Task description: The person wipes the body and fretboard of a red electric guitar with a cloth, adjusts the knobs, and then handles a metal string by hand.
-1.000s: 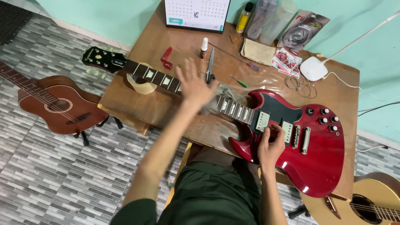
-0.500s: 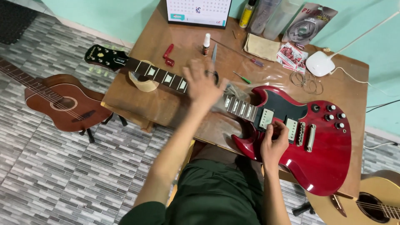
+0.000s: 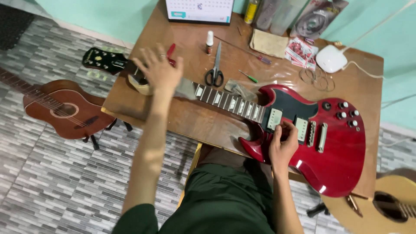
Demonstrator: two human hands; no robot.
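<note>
Red electric guitar [image 3: 329, 143] lies flat across worktop [image 3: 203, 121], centre to right of frame. Your left hand [image 3: 158, 69] hovers over neck, upper left, fingers spread, gripping nothing. Your right hand [image 3: 284, 143] rests on body by pickups, fingers curled. No strings visible on fretboard: restringing apparently left. Scissors [image 3: 215, 73] nearby.

Single head-worn view, looking steeply down from above the lap — wooden table [image 3: 190, 117] close below, spread across the middle, tiled floor [image 3: 52, 182] farther down at left, green wall [image 3: 108, 17] along the top edge.
</note>
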